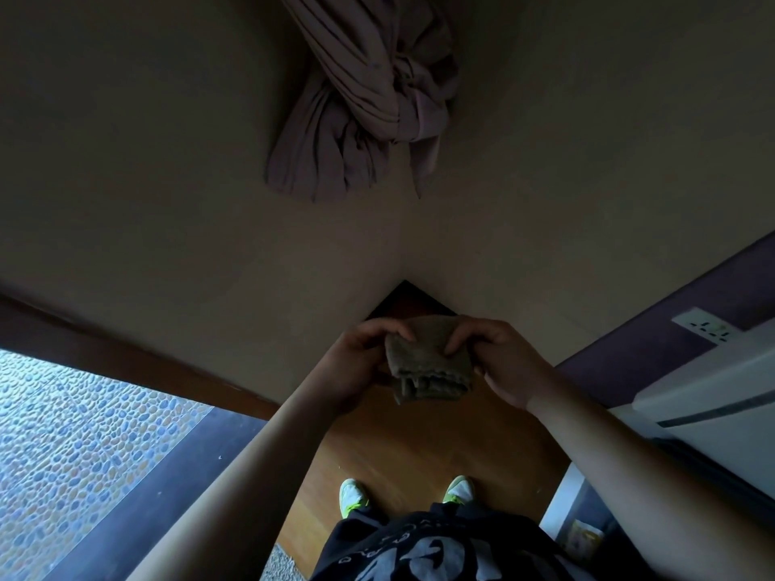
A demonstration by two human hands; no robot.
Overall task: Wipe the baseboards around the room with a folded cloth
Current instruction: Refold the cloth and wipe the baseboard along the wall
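We are pinching the folded cloth (pixel 423 362) between both hands, left hand (pixel 360 362) and right hand (pixel 499 362), hiding its side edges.

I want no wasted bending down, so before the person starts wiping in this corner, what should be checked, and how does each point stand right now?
1. Cloth folded into a compact pad: ok, it shows stacked layers.
2. Secure hold: ok, the left hand and right hand both pinch it from either side.
3. Cloth at baseboard height: not ok, it is held up in the air above the wooden floor.
4. Baseboard within view: ok on the left wall, a dark strip runs into the corner.
5. Knotted curtain clear of the wiping path: ok, it hangs well above the floor.
6. Cloth damp or clean: cannot tell.
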